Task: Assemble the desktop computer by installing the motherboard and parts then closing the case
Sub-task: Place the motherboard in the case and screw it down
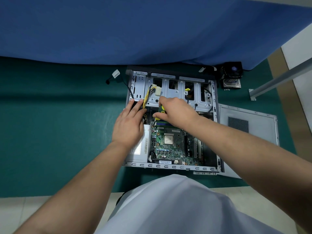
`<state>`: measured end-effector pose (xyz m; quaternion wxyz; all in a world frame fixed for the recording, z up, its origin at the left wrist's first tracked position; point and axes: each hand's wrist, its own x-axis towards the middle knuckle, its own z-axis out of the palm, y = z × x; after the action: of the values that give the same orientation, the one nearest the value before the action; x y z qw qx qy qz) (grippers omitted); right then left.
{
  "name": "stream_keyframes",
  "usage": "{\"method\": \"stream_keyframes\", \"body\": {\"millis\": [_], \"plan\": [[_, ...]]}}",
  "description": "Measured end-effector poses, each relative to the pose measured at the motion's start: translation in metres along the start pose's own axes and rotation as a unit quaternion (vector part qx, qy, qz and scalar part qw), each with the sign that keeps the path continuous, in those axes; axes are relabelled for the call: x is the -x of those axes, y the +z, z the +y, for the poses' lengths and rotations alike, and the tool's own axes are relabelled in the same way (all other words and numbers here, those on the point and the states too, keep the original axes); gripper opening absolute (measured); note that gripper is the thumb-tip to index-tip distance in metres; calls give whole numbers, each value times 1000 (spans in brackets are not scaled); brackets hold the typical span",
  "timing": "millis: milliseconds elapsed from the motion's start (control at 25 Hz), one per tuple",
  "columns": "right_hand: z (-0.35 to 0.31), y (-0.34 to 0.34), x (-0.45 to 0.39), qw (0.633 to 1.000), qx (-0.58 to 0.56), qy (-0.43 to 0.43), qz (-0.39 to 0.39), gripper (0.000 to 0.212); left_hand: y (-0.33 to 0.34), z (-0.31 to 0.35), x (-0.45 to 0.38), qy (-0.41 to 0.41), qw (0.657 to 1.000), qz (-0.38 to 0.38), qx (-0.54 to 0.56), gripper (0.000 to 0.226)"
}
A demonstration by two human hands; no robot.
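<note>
The open case [170, 119] lies flat on the green table [59, 132], with the motherboard [170, 146] seated inside. The right hand [175, 110] has its fingers closed around a screwdriver [161, 113] at the board's upper left corner. The left hand [130, 125] rests flat, fingers extended, on the power supply [143, 149]. The side panel [249, 130] lies right of the case; the cooler [232, 76] sits beyond it.

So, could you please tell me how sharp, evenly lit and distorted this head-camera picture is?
Head view: strong wide-angle bending, the blue drape's edge bows; corners darken; motherboard fairly sharp; right hand gripping the screwdriver slightly soft; light even, soft shadows.
</note>
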<state>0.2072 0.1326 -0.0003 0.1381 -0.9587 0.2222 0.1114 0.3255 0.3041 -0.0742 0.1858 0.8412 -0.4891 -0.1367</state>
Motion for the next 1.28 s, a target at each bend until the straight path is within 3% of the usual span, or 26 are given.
{"method": "stream_keyframes", "body": {"millis": [240, 400, 480, 600, 680, 760, 840, 960, 1080, 1160, 1280], "plan": [[-3, -7, 4, 992, -55, -80, -81, 40, 0, 0, 0, -3, 1000, 2, -7, 44], [-4, -7, 0, 992, 73, -89, -42, 34, 2, 0, -1, -1, 1000, 5, -6, 44], [-7, -6, -2, 989, 131, -58, -21, 44, 2, -1, -1, -1, 1000, 4, -7, 44], [-8, -6, 1, 996, 62, -35, -58, 44, 3, -1, -1, -2, 1000, 3, -8, 44], [-4, -12, 4, 992, 15, -80, -93, 40, 2, -1, -1, -4, 1000, 3, -11, 45], [-4, -14, 6, 989, 44, -107, -94, 35, 3, -1, -1, -3, 1000, 3, -12, 45], [-9, -10, 4, 990, 106, -80, -50, 32, 3, -1, -1, 0, 1000, 3, -10, 45], [-15, -10, -3, 991, 124, -30, -49, 48, 3, -1, -1, 0, 1000, 5, -8, 43], [-15, -20, -5, 991, 59, -81, -94, 39, 3, -1, -1, 0, 1000, 8, -12, 44], [-18, -24, -5, 987, 73, -98, -103, 40, 3, 0, -2, 3, 1000, 8, -14, 45], [-30, -16, -9, 990, 133, -16, -44, 41, 2, -1, -1, 2, 1000, 10, -16, 42]]}}
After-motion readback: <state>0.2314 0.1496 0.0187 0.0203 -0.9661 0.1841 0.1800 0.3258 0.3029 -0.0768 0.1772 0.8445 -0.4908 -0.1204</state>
